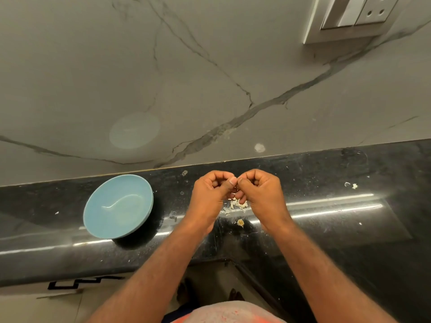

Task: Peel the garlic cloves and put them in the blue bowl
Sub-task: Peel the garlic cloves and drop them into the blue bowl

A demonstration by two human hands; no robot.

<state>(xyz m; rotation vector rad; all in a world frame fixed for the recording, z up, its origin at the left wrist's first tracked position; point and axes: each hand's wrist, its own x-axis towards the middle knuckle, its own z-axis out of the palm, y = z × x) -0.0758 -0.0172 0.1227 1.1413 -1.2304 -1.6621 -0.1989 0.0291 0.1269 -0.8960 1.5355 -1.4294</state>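
Jointly, two hands [208,198] [264,194], one clove [236,189], one bowl [102,217]

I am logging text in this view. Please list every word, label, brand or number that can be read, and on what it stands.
None can be read. The wall socket plate and blue bowl bear no print; the black angular mark at lower left is a pattern, not letters.

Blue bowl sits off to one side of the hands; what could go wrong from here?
The left hand and right hand pinch a garlic clove, hidden between them, above the counter, not the blue bowl; a slip could drop it among the peel scraps. Clinging scraps might reach the bowl.
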